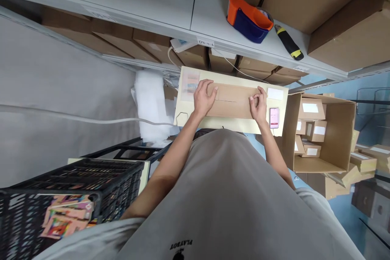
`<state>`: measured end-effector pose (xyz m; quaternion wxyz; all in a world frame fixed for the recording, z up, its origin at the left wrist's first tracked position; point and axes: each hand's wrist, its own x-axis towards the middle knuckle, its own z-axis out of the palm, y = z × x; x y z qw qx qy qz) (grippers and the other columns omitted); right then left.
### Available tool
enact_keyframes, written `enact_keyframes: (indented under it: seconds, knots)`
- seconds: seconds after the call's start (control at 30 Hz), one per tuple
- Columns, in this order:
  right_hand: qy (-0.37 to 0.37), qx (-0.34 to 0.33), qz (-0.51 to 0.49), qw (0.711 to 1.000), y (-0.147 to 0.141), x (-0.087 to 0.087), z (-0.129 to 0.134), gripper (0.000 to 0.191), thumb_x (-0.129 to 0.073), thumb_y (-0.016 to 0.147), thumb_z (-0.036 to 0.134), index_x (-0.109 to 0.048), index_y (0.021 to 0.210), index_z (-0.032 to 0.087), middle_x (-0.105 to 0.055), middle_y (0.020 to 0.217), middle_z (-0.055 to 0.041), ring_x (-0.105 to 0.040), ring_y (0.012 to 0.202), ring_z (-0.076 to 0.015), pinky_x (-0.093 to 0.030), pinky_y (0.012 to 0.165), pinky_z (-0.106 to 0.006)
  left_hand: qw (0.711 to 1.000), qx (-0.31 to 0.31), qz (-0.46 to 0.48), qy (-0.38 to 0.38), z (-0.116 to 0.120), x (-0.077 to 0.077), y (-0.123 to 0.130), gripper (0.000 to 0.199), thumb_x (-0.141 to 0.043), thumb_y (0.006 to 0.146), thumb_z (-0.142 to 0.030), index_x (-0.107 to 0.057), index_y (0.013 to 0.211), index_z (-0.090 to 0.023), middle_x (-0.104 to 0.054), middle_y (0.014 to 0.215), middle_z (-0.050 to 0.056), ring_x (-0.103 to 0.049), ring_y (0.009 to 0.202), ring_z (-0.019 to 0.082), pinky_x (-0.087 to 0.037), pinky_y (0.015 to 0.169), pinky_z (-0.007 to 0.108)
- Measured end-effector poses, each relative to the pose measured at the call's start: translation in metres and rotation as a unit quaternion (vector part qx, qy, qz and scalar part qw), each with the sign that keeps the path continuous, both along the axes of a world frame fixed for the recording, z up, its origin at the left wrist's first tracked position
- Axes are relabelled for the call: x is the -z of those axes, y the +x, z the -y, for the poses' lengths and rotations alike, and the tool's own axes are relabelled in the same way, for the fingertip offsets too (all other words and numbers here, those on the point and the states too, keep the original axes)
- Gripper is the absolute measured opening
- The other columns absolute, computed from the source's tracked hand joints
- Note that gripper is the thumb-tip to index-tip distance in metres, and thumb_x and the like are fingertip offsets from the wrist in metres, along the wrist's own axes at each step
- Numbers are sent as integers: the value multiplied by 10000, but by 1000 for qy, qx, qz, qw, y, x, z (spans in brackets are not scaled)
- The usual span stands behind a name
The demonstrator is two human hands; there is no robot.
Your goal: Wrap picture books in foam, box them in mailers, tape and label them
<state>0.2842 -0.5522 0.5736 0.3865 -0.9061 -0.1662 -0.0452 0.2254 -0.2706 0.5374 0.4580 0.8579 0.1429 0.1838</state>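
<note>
A flat brown cardboard piece (233, 109) with a dark slit line lies on the pale yellow tabletop (201, 122). At its left end, my left hand (204, 96) rests on the cardboard, with the thumb apart from the curled fingers. My right hand (258, 105) is at the right end, its fingers curled together against the cardboard's edge. To the right of it lie a phone (274, 118) with a pink screen and a white label (274, 93). Clear plastic packets (190, 83) sit at the tabletop's left end.
A shelf (210, 12) above the table holds an orange and blue tape dispenser (250, 20) and a yellow-black cutter (289, 42). On the right stands an open carton (335, 138) of small boxes. White wrap (152, 101) hangs left, above a black crate (115, 174).
</note>
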Motion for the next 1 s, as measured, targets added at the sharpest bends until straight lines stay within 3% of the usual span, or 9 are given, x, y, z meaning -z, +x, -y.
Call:
enact_keyframes:
  seconds: [0.23, 0.43, 0.6, 0.77, 0.87, 1.0]
  knots:
    - [23, 11, -1, 1000, 12, 10, -1, 399, -512, 1112, 653, -548, 981, 277, -571, 1639, -211, -539, 1574, -304, -457, 1304, -559, 999, -17, 16, -22, -5, 9, 13, 245, -643, 1100, -390, -744, 1248, -223, -779, 1316, 117, -718, 1272, 274, -573, 1107, 388]
    - [68, 17, -11, 997, 26, 13, -3, 406, -600, 1098, 648, -542, 940, 278, -591, 1609, -197, -534, 1566, -305, -465, 1298, -543, 998, -27, 47, -34, -4, 13, 25, 219, -676, 1090, -403, -766, 1212, -245, -802, 1297, 101, -737, 1253, 283, -575, 1114, 407]
    - [58, 25, -13, 998, -7, 12, 3, 420, -578, 1102, 669, -547, 958, 276, -579, 1622, -202, -593, 1491, -311, -573, 1171, -522, 998, -28, 49, -37, 2, 14, -4, 284, -652, 1104, -468, -766, 1213, -232, -813, 1256, 110, -752, 1223, 283, -598, 1068, 403]
    - [42, 39, -32, 998, -42, 17, 12, 412, -568, 1110, 660, -591, 1019, 259, -547, 1662, -207, -733, 1112, -244, -649, 923, -436, 996, -27, 80, -38, 10, 16, -33, 322, -621, 1124, -496, -777, 1214, -229, -812, 1259, 120, -749, 1248, 281, -576, 1130, 413]
    - [46, 37, -12, 998, -31, 20, 11, 400, -574, 1112, 650, -584, 1004, 264, -566, 1639, -196, -716, 1221, -261, -636, 960, -432, 996, -23, 75, -45, 8, 17, -23, 319, -626, 1123, -499, -782, 1211, -235, -811, 1270, 118, -747, 1253, 287, -574, 1142, 420]
    - [69, 20, 3, 997, 1, 22, 8, 398, -606, 1100, 646, -570, 970, 272, -587, 1591, -182, -644, 1402, -304, -582, 1133, -514, 997, -12, 63, -48, -1, 16, 4, 284, -654, 1103, -450, -798, 1210, -229, -816, 1278, 115, -749, 1252, 294, -577, 1147, 426]
